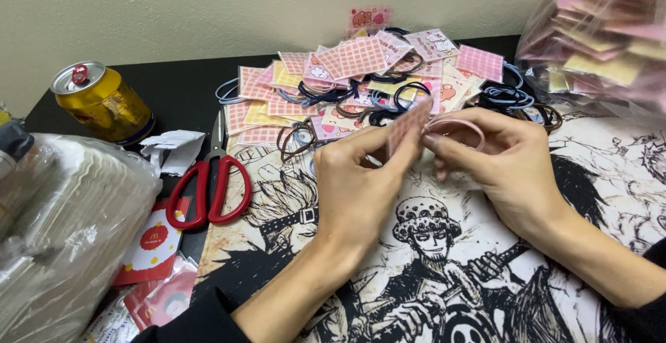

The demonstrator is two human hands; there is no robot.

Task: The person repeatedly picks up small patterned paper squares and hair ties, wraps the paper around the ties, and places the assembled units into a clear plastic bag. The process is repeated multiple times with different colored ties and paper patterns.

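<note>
My left hand [361, 176] pinches a small pink checked card [408, 125] between thumb and fingers. My right hand [501, 161] meets it from the right and holds a pink hair tie [454, 125] at the card's edge. Both hands hover over a desk mat [610, 197] printed with black-and-white cartoon figures. Just behind them lies a pile of checked pink and yellow cards [354, 58] mixed with blue, dark and brown hair ties [329, 95].
Red-handled scissors [208, 189] lie left of my hands, beside crumpled paper [173, 147]. A yellow drink can [104, 104] stands at the back left. A clear plastic bag [66, 225] fills the left foreground; another bag of cards [603, 34] sits top right.
</note>
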